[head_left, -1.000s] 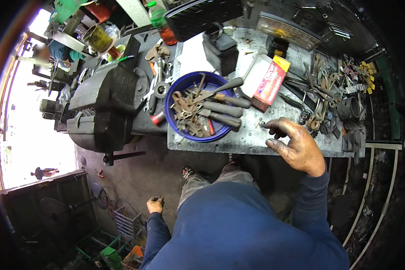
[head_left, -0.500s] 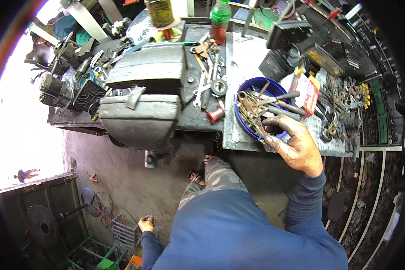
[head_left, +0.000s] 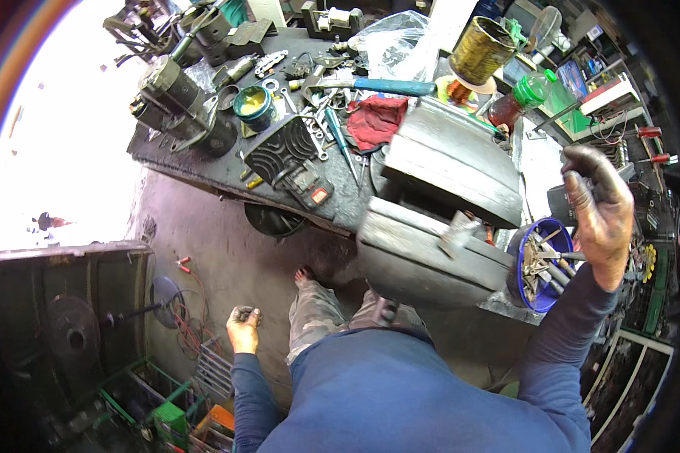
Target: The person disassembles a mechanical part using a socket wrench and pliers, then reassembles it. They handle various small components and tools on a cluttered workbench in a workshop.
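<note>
Basin first, since it's closest to the person's right hand (head_left: 603, 208). Blue basin (head_left: 538, 303): one, round, deep-sided, shiny rim, on the right-hand stretch of the counter (head_left: 346, 201), just beside the vise (head_left: 461, 155). Packed with dull, brownish metal bits plus at least two grey handles slanting out; pieces overlap, exact count no good from here.

Right hand: one, raised by the basin's far side, fingers bent, thumb close to the forefinger, narrow gap. Can't tell if something small is pinched there. Fingers look darkly smudged. Left hand (head_left: 243, 328): one, low over the floor, well apart from the counter, loosely curled; can't tell what's inside.

Vise: one, big, grey, scuffed, with one small metal piece (head_left: 459, 234) lying on top.

Other counts on the counter: one red cloth (head_left: 376, 121), crumpled; one open teal jar (head_left: 254, 113), yellowish stuff inside; one hammer (head_left: 389, 85), blue handle; one black ribbed part (head_left: 281, 149); one clear plastic bag (head_left: 400, 47); one yellow tin (head_left: 482, 51), dark-streaked; one bottle (head_left: 527, 97), green above, reddish below. Several wrenches (head_left: 319, 140) near the jar, too jumbled to count. Two red-handled tools (head_left: 648, 132) off at upper right.
</note>
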Tool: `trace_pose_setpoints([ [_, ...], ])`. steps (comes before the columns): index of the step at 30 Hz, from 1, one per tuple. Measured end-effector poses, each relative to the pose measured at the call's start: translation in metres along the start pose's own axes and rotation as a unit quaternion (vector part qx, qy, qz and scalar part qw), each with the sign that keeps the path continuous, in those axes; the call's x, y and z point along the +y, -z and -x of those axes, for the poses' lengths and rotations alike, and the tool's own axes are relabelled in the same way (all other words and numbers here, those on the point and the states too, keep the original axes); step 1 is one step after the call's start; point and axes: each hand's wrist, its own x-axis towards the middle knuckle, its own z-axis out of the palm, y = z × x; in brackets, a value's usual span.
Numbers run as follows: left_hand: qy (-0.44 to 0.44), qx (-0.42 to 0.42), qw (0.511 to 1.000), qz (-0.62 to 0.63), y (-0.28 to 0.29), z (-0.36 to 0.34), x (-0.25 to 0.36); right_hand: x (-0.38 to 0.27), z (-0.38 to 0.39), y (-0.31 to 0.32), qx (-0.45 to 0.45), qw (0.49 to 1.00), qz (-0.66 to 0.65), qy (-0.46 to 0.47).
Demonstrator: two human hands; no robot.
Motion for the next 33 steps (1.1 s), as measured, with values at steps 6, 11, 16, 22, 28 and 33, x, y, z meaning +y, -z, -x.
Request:
trace_pose_setpoints([
  [6, -0.021, -0.166, 0.977, -0.131, 0.017, -0.106, 0.060, -0.079, -0.020, -0.060, 0.007, 0.995, 0.064, -0.079],
  [11, 0.001, -0.291, 0.956, -0.035, 0.018, -0.165, 0.163, -0.123, -0.009, -0.112, 0.028, 0.982, 0.147, -0.113],
  [16, -0.029, -0.396, 0.916, 0.058, -0.035, -0.193, 0.268, -0.132, 0.017, -0.162, 0.130, 0.933, 0.315, -0.117],
  [22, 0.044, -0.505, 0.848, 0.156, -0.143, -0.224, 0.354, -0.112, 0.023, -0.201, 0.170, 0.913, 0.330, -0.170],
  [28, -0.356, -0.463, 0.727, -0.360, -0.250, -0.228, 0.392, -0.110, 0.025, -0.201, 0.176, 0.911, 0.328, -0.178],
  [33, -0.420, -0.349, 0.594, -0.591, -0.305, -0.235, 0.385, -0.113, 0.032, -0.200, 0.190, 0.911, 0.300, -0.208],
])
